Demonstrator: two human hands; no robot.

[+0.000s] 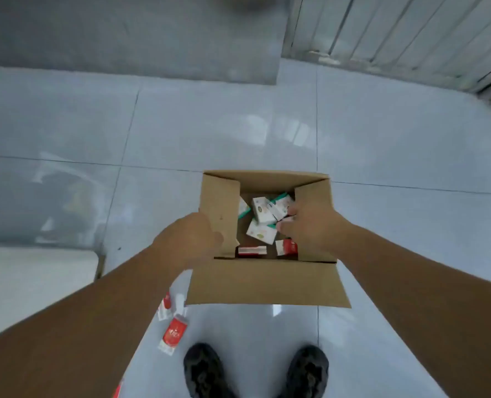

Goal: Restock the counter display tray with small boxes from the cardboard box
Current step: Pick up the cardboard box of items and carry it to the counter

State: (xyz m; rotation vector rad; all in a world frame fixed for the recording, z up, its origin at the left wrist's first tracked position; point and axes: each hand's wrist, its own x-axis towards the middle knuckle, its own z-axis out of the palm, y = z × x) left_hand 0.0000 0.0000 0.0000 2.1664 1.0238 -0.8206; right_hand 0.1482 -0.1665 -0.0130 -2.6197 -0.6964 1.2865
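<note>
An open cardboard box (264,282) stands on the tiled floor in front of my feet. Inside lie several small boxes: white and green ones (263,209) toward the back, red and white ones (252,250) toward the front. My left hand (194,237) is at the box's left flap, fingers curled round its edge. My right hand (307,228) reaches down into the box from the right side, its fingertips among the small boxes; whether it holds one is hidden. The display tray is not in view.
Red and white packets (175,331) lie on the floor left of the box. My two black shoes (207,372) stand below it. A white surface (34,282) sits at the left. A grey wall and a metal shutter (396,35) close off the back.
</note>
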